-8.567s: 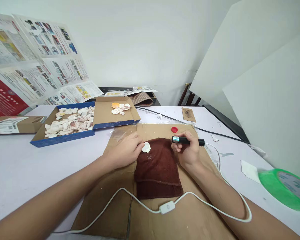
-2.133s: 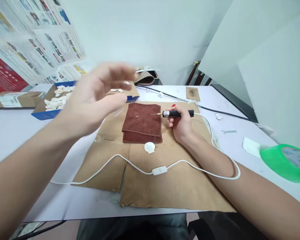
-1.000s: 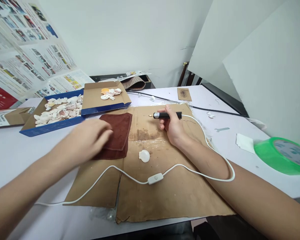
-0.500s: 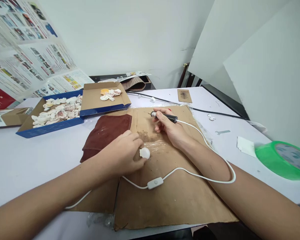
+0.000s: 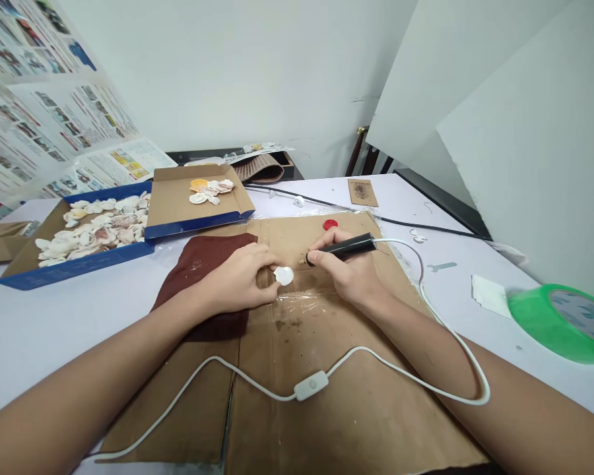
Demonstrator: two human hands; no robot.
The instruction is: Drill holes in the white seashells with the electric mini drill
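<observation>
My left hand (image 5: 250,277) pinches a small white seashell (image 5: 284,276) by its left edge, between thumb and fingertips, over the cardboard. In my right hand (image 5: 349,267), held like a pen, is a black mini electric drill (image 5: 349,247). Its thin tip points left toward the shell, with a small gap between them. A white cord (image 5: 426,284) runs from the drill's back end, loops round my right forearm and passes through an inline switch (image 5: 311,386). A dark brown cloth (image 5: 198,264) lies partly under my left hand.
Shells fill a blue-sided box (image 5: 79,264); several more lie on its lid (image 5: 178,214). The stained cardboard sheet (image 5: 366,409) covers the table's middle. Behind my right hand is a red cap (image 5: 330,225). A wrench (image 5: 442,267), white paper (image 5: 490,295) and green tape roll (image 5: 534,316) lie right.
My left hand has brought the shell slightly up and away from me. My right hand has lowered the drill, so its tip is now much nearer the shell. The red cap shows more fully.
</observation>
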